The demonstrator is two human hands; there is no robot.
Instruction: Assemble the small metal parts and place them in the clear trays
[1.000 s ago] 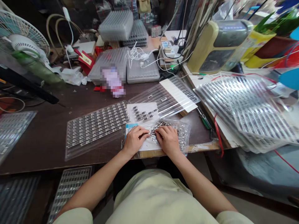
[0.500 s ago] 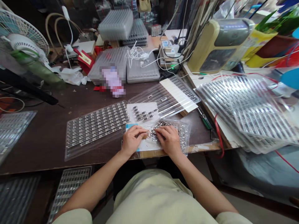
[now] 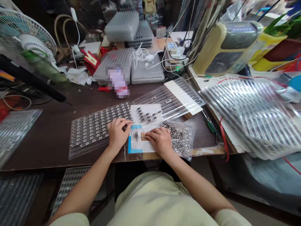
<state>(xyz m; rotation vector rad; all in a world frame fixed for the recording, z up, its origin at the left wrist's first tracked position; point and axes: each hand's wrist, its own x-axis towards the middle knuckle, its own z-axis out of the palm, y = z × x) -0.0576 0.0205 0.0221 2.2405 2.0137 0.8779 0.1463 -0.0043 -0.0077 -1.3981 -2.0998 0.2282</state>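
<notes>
My left hand [image 3: 118, 132] is over the right end of a clear plastic tray [image 3: 76, 153] filled with rows of small metal-shelled connectors [image 3: 98, 127]. Its thumb and fingertips come together at the tray's edge; whatever lies between them is too small to name. My right hand [image 3: 161, 140] rests with fingers drawn together at a small brown piece [image 3: 143, 137] on a white and blue sheet [image 3: 135, 150]. What those fingertips pinch is hidden. Beside that hand lies a clear bag [image 3: 184, 142] with many small metal parts. Several loose connectors [image 3: 148, 116] sit on white paper above.
A ribbed clear tray [image 3: 150, 99] with a white strip [image 3: 182, 97] across it lies behind the loose connectors. More clear trays [image 3: 256, 110] are piled at the right, near a green-handled screwdriver [image 3: 210, 125]. A fan [image 3: 25, 34] stands at the far left.
My left hand has moved left from the sheet to the connector tray's edge. My right hand has shifted left from the bag of metal parts to the brown piece.
</notes>
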